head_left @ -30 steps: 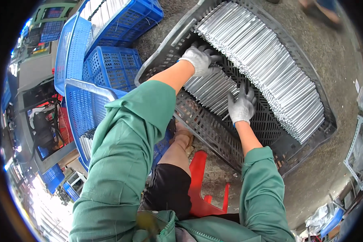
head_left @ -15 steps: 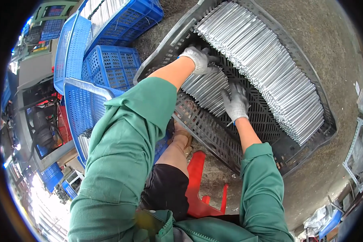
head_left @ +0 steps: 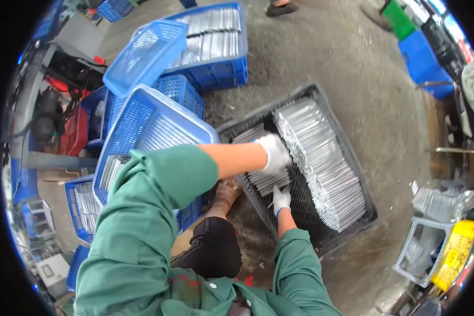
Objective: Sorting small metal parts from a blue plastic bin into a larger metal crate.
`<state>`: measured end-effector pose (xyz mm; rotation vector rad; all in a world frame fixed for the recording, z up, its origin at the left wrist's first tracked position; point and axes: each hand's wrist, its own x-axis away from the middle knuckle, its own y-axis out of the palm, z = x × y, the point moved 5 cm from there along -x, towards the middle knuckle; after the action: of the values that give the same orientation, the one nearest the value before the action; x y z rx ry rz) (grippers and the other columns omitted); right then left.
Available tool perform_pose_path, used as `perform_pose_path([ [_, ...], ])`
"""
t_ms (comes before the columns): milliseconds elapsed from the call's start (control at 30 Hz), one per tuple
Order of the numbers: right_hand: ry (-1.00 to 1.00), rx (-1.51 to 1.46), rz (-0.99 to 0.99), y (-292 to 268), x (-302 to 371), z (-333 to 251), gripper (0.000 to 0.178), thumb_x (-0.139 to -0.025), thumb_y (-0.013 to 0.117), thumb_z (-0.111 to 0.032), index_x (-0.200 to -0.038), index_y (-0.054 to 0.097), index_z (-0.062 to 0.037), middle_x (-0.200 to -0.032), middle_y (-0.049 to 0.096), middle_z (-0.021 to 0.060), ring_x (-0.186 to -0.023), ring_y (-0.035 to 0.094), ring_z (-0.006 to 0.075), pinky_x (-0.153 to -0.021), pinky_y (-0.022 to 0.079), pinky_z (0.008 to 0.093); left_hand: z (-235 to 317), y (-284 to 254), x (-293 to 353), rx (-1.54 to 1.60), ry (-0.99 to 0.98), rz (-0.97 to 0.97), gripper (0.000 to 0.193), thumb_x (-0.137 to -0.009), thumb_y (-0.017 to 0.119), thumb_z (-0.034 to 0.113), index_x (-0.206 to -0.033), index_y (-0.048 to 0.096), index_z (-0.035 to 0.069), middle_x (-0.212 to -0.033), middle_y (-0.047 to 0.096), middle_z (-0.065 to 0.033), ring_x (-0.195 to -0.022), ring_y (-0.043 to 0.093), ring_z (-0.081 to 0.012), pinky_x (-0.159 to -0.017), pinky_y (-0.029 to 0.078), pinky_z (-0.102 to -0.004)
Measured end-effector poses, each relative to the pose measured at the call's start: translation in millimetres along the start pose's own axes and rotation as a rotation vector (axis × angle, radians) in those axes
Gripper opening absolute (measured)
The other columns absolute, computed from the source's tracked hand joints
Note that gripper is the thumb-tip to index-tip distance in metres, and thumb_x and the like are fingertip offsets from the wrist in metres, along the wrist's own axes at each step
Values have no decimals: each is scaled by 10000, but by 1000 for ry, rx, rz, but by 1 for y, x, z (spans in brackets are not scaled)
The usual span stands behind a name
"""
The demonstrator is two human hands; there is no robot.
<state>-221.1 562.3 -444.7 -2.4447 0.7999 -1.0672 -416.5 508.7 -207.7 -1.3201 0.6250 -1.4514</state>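
A black plastic crate [head_left: 371,213] holds thin silvery metal tubes. One long row of tubes [head_left: 321,158] fills its far right side, and a shorter row [head_left: 268,180] lies along the near left side. My left hand [head_left: 274,154], in a white glove, is over the shorter row; its fingers are blurred and partly hidden. Close to that row's near end is my gloved right hand [head_left: 282,199], its fingers apart and touching the tubes, with none gripped. A slatted strip of the crate's floor shows between the two rows.
Several blue plastic baskets [head_left: 137,113] are stacked to the left, some with tubes in them. Farther back stands a blue crate [head_left: 216,68] with more tubes. A person's shoe [head_left: 283,9] is at the top. A yellow bin [head_left: 455,253] lies at the right.
My view has swung up and back, so the crate looks smaller and lower. My left hand has moved from the shorter row's far end toward my right hand, which stays by the near end.
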Motion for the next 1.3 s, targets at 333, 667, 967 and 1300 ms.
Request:
perform_pose_path([
  [333, 187, -670, -129, -63, 108, -75, 430, -902, 617, -232, -1284, 540, -52, -970, 646, 123, -812, 610, 238, -660, 518, 356, 3, -9, 364, 151, -485, 660, 569, -760, 788, 233, -1296, 609, 170, -1353, 583, -91, -1238, 574, -291, -1072, 458, -394],
  [667, -139, -764, -471, -3, 281, -261, 212, -964, 626, -173, -1094, 629, -6, -1013, 677, 128, -932, 664, 244, -857, 532, 330, -16, 142, 538, 491, -1149, 630, 876, -796, 700, 539, -1470, 414, 58, -1524, 392, -215, -1390, 403, -402, -1141, 359, -484],
  [967, 261, -785, -903, 116, 402, -227, 367, -952, 650, -134, -1283, 552, -12, -1333, 556, 193, -1206, 556, 287, -1040, 451, 412, -46, 162, 545, 403, -1237, 568, 1038, -735, 731, 623, -1478, 358, 0, -1514, 355, -283, -1390, 383, -439, -1145, 342, -512],
  [1300, 221, -737, -727, 151, 377, -227, 545, -898, 704, -167, -1356, 491, 38, -1418, 483, 230, -1309, 468, 342, -1075, 397, 466, -82, 166, 512, 539, -1272, 449, 1100, -677, 762, 703, -1417, 410, -31, -1348, 509, -307, -1238, 540, -446, -1067, 436, -508],
])
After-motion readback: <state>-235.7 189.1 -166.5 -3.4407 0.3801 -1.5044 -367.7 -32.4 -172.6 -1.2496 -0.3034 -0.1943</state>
